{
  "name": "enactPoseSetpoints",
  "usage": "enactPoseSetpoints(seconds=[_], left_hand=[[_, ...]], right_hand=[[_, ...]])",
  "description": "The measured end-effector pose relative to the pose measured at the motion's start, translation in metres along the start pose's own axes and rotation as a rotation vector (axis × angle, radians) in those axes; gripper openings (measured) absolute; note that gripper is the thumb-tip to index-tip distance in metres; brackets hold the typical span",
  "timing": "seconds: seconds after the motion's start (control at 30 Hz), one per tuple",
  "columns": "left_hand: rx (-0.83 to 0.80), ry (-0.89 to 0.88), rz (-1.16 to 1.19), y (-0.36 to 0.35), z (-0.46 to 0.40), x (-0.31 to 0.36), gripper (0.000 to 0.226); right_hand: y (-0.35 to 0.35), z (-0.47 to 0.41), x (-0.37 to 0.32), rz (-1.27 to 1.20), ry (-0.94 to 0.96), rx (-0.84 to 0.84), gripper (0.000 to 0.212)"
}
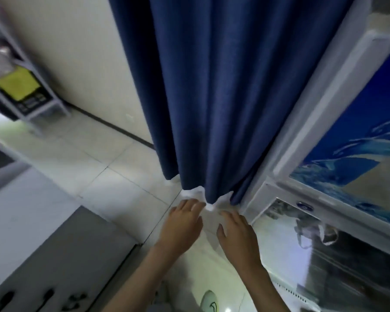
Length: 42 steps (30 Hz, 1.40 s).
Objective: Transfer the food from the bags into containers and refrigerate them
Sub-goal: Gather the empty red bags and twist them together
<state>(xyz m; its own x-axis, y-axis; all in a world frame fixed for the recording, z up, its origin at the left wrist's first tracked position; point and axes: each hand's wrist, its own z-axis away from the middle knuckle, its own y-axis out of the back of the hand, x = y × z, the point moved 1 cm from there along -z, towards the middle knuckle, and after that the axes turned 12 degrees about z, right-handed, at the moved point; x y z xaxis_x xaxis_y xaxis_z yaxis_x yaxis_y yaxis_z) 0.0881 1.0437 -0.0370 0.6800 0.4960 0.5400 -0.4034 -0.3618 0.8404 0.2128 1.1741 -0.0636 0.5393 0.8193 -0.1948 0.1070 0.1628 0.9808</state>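
Both hands, left hand (181, 224) and right hand (238, 235), reached with fingers loosely spread toward white plastic, probably a bag (208, 204), at the blue curtain's (212, 97) hem beside the glass-door refrigerator (320, 199). Fetching seemed underway; gripping it would come next.

A curtain (212, 86) hangs down the middle, its hem just above the floor (88, 167). The wall (77, 52) stands behind it to the left. A fridge (324, 154) stands to its right, touching it. A shelf rack (20, 91) stands against the wall at the far left. A cabinet (54, 255) fills the near left corner. A shoe (209, 301) rests on the floor at the near edge.
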Motion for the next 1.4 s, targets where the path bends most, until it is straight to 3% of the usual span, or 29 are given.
enactPoseSetpoints(seconds=[0.13, 0.37, 0.47, 0.77, 0.87, 1.13, 1.27, 1.4], left_hand=[[0.019, 0.231, -0.133, 0.039, 0.074, -0.069, 0.039], [0.256, 0.645, -0.246, 0.111, 0.246, -0.157, 0.026], [0.357, 0.783, -0.244, 0.131, 0.32, -0.186, 0.036], [0.555, 1.023, -0.181, 0.184, 0.523, -0.27, 0.027], [0.59, 1.087, -0.173, 0.2, 0.579, -0.294, 0.03], [0.596, 1.32, -0.178, 0.262, 0.671, -0.38, 0.067], [0.613, 1.308, -0.193, 0.31, 0.695, -0.438, 0.076], [0.622, 1.234, -0.24, 0.369, 0.709, -0.513, 0.105]], right_hand=[[-0.003, -0.016, -0.072, 0.0, 0.319, -0.053, 0.031], [-0.025, 0.004, -0.245, -0.05, 0.796, -0.163, 0.031], [-0.038, 0.034, -0.329, -0.056, 0.936, -0.21, 0.034], [-0.089, 0.141, -0.562, 0.012, 1.279, -0.306, 0.036], [-0.099, 0.176, -0.621, 0.048, 1.375, -0.323, 0.036], [-0.124, 0.221, -0.75, 0.112, 1.538, -0.314, 0.045], [-0.14, 0.218, -0.824, 0.157, 1.522, -0.266, 0.068], [-0.159, 0.207, -0.913, 0.097, 1.471, -0.218, 0.1]])
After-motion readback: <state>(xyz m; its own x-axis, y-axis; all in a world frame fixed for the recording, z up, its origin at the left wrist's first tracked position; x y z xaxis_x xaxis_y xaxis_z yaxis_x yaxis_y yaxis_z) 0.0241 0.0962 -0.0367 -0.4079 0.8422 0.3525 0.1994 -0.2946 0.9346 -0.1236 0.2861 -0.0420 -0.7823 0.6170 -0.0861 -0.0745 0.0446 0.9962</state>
